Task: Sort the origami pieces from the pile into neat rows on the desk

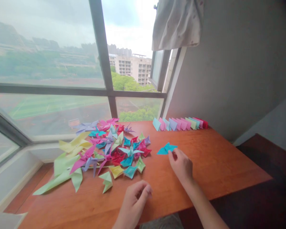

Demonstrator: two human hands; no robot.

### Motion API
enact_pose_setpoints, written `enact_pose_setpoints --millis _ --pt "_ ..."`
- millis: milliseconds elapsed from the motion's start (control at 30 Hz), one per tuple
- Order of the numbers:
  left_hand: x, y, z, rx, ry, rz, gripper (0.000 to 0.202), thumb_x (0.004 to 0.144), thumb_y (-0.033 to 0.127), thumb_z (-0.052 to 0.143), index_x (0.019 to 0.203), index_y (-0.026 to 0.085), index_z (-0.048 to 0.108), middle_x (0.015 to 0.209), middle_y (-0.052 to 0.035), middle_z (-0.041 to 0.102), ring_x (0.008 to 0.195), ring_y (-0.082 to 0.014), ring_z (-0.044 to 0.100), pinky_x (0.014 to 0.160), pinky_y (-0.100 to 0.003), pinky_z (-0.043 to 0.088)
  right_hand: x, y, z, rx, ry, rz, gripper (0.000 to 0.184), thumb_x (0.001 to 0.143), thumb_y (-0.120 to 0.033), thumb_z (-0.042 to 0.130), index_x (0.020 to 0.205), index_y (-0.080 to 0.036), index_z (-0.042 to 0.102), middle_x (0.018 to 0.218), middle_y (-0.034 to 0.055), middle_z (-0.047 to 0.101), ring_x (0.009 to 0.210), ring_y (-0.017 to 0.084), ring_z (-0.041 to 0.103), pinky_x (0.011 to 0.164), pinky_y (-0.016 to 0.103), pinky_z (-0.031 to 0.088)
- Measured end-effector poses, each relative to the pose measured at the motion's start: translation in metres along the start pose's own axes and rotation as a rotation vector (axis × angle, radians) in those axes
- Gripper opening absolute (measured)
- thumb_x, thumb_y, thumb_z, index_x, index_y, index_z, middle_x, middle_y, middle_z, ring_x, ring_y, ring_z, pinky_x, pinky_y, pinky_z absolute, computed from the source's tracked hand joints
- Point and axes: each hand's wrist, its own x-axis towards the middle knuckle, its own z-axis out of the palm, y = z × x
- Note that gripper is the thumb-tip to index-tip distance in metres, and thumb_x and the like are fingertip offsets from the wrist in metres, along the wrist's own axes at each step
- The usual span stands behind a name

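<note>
My right hand [180, 163] rests on the wooden table [219, 162], its fingertips pinching the edge of a blue folded paper crane [166, 149]. My left hand [135, 198] hovers near the table's front edge with its fingers curled together; nothing shows in them. A pile of colourful origami cranes [109, 148] lies to the left of both hands, with a turquoise one [130, 171] and a pale green one [106, 180] nearest the left hand.
A row of folded paper pieces [180, 124] in blue, pink, green and red stands along the far edge by the grey wall [240, 63]. Large windows [62, 63] sit behind the table. A lower dark surface [271, 159] is at the right.
</note>
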Motion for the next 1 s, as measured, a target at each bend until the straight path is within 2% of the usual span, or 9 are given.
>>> enact_pose_setpoints --millis 167,300,567,1000 --pt "0.001 0.005 0.002 0.057 -0.011 0.010 0.046 0.093 0.053 0.048 0.069 0.016 0.061 0.067 -0.0038 0.061 0.068 -0.0174 0.055 0.063 -0.023 0.040 0.066 0.009 0.024 -0.213 -0.088 0.149 0.023 0.095 -0.037 0.048 0.088 -0.021 0.064 0.087 0.0024 0.068 0.070 0.013 0.057 0.055 0.026 0.022" --pt "0.001 0.003 0.003 0.098 -0.007 0.027 0.046 0.094 0.052 0.047 0.068 0.016 0.061 0.067 -0.0042 0.061 0.069 -0.0174 0.056 0.063 -0.023 0.039 0.092 0.003 0.042 -0.259 -0.128 0.191 0.026 0.097 -0.039 0.045 0.095 -0.021 0.065 0.091 0.0042 0.068 0.074 0.014 0.060 0.056 0.027 0.022" --pt "0.003 -0.006 0.001 0.169 -0.032 0.047 0.042 0.095 0.047 0.047 0.071 0.017 0.063 0.069 -0.0045 0.063 0.068 -0.0173 0.057 0.065 -0.024 0.040 0.093 0.001 0.060 -0.277 -0.134 0.194 0.028 0.098 -0.039 0.044 0.100 -0.021 0.065 0.094 0.0069 0.067 0.074 0.015 0.060 0.059 0.025 0.029" --pt "0.001 -0.009 0.002 0.212 -0.069 0.059 0.038 0.094 0.047 0.047 0.075 0.019 0.065 0.070 -0.0057 0.064 0.067 -0.0186 0.057 0.065 -0.025 0.042 0.092 0.005 0.064 -0.264 -0.131 0.167 0.025 0.096 -0.040 0.047 0.096 -0.023 0.064 0.092 0.0045 0.067 0.075 0.015 0.060 0.059 0.025 0.028"
